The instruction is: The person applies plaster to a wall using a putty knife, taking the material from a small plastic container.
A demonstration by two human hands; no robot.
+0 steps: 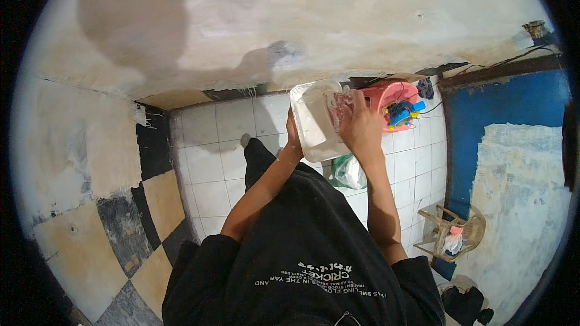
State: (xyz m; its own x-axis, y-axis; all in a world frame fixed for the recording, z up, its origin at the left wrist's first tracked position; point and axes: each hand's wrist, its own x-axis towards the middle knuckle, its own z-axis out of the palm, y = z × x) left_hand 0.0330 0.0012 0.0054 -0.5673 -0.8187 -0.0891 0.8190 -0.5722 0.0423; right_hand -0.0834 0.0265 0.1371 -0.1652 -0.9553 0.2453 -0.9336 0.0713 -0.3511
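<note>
A whitish plastic tub [301, 93] is held up in front of me, near the wall. White paste [314, 122] lies inside it. My left hand [292, 139] is closed round the tub's left side, with most of its fingers hidden behind the wall of the tub. Over the tub's right side, my right hand [360, 130] grips a flat reddish spreader [339, 107] smeared with white paste. The spreader reaches into the tub's opening; its grip is partly hidden by my fingers.
A pink plastic stool [396, 89] bears a blue and yellow device [402, 115]. A green and white plastic bag [348, 172] lies on the tiled floor [235, 122]. To the right stand a small chair [474, 229] and a blue wall [483, 99]. Ahead rises a patchy coated wall [344, 18].
</note>
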